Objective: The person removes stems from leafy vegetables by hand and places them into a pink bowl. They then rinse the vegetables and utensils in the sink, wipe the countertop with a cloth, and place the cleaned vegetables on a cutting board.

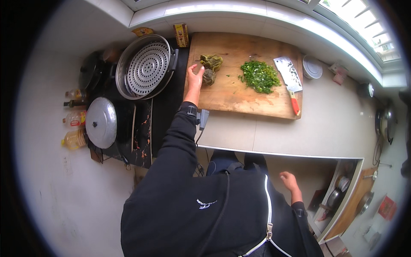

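Note:
My left hand [194, 79] is over the left edge of a wooden cutting board [224, 99], thumb and forefinger apart. Right beside it lie two clumps of dark, wilted leafy greens, one brownish [209, 77] and one olive [212, 61]; whether my fingers touch the nearer clump is unclear. Chopped green onion [259, 77] forms a loose heap on the board. To its right rests a cleaver [289, 75] with green bits on the blade and a red-and-cream handle. Hanging low by my side, below the counter edge, my right hand [290, 183] is empty with fingers loosely bent.
Left of the board, a steamer pot [148, 67] with a perforated tray stands on the black stove. A lidded wok [101, 123] and several bottles [74, 138] are farther left. A lidded plastic tub [312, 66] sits right of the board. Below the counter is an open cupboard [335, 192].

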A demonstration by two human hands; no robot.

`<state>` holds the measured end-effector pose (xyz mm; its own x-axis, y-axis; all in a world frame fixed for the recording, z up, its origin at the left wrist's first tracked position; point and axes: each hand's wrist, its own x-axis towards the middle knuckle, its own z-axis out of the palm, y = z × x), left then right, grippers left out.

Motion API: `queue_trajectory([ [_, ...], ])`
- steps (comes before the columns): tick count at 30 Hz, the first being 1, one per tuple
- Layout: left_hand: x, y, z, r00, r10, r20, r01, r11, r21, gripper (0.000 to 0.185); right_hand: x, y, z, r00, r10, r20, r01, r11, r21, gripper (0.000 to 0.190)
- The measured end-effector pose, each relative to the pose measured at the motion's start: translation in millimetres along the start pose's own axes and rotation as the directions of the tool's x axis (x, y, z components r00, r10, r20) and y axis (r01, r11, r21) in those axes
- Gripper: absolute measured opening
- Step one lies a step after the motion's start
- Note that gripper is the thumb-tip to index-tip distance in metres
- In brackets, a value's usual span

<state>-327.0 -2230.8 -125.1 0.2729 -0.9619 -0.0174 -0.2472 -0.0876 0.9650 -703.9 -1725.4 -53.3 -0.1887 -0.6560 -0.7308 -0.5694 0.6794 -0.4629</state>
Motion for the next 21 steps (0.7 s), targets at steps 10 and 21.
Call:
queue_trajectory([
  [10, -133, 131, -83, 0.909, -0.016, 0.416, 0.416, 0.089, -0.905, 0.074, 95, -88, -94, 0.829, -0.502, 0.246, 0.552, 0.805, -0.217, 0.022],
  [21, -431, 105, -193, 0.875, -0.477, -0.083, 0.139, 0.413, -0.900, 0.024, 112, -136, -29, 0.476, -0.524, 0.706, 0.851, 0.476, -0.220, 0.022],
])
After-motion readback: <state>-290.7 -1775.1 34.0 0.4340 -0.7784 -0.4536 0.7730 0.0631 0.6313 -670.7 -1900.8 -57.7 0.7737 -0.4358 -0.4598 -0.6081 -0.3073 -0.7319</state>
